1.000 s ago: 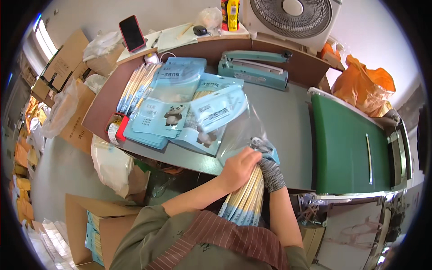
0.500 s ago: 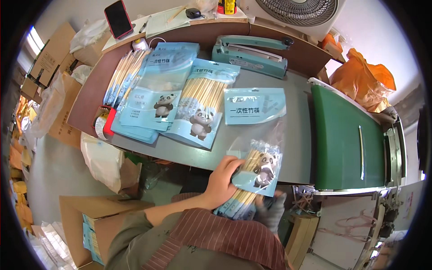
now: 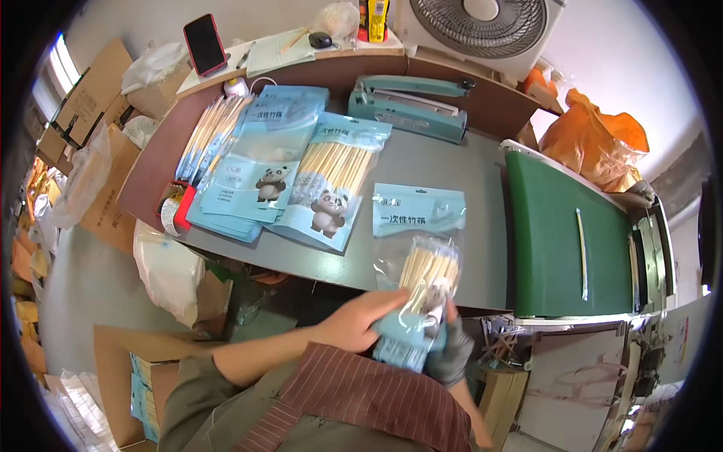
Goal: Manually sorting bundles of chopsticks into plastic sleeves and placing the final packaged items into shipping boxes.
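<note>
A clear and light-blue bag of bamboo chopsticks (image 3: 429, 267), printed with a panda, lies tilted over the table's front edge toward me. My left hand (image 3: 361, 320), bare, grips its lower left side, with the thumb on top. On the lower right side, my right hand (image 3: 450, 354) in a grey glove is closed against the bag. The chopsticks' blue lower ends lie between my hands, slightly blurred. Left of this bag is a filled chopstick bag (image 3: 335, 177), beside a stack of flat blue bags (image 3: 252, 177).
Loose wrapped chopsticks (image 3: 211, 135) lean at the table's left, near a red tape dispenser (image 3: 179, 207). A teal heat sealer (image 3: 410, 109) stands at the back. To the right is a green conveyor belt (image 3: 557, 241) carrying a thin stick. An open carton (image 3: 113, 361) sits low left.
My gloved right hand has come up along the bag's right side. The bag has shifted toward me and slightly left, and the chopsticks sit lower against its printed top. My left hand keeps its hold.
</note>
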`<state>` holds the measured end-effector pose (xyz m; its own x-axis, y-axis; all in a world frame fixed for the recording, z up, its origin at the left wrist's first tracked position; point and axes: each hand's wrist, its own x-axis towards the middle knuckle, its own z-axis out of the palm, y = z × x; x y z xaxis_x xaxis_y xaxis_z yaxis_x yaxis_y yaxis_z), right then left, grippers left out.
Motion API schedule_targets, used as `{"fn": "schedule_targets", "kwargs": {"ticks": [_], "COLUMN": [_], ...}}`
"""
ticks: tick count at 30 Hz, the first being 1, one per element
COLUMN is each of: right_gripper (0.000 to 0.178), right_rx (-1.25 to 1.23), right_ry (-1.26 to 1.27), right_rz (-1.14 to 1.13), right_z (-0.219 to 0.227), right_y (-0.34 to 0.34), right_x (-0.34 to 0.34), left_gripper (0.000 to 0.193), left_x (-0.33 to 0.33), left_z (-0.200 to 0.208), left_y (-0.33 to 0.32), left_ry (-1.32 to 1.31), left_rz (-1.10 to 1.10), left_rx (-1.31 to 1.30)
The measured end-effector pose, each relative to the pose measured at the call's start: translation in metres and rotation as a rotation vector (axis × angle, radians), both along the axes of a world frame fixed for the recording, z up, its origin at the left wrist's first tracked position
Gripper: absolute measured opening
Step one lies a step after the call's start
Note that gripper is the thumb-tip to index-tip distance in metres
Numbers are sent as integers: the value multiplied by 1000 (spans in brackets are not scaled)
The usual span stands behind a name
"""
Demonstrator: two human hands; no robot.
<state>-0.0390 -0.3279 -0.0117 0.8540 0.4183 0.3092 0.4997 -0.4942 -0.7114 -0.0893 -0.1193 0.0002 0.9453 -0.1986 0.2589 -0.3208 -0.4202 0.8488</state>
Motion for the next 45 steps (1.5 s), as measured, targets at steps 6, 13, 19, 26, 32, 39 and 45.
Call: {"fn": "schedule_targets", "kwargs": {"ticks": [6,13,19,26,32,39,45], "right_gripper": [30,21,22,23,20,17,37], "right_rx": [330,242,229,60,399,-58,291], "right_ry": [-131,391,348,290,55,89,600], "right_rz": [28,14,-35,111,170,503,290], "right_z": [163,206,229,251,280,90,1], "right_y": [22,37,43,96,154,152,154], "right_x": [96,151,185,211,179,114,133], "left_gripper": [43,21,19,17,11,6,4], "left_x": [89,100,127,147,110,21,-19], "left_z": [167,184,198,226,263,90,39], "left_y": [30,13,77,153,192,209,225], "left_ry": [-262,-708,-880,-699,-1028,-350,-150], "left_rz": [322,185,234,302,651,445,351], "left_rx": [68,737,1057,1003,999,1091,311]}}
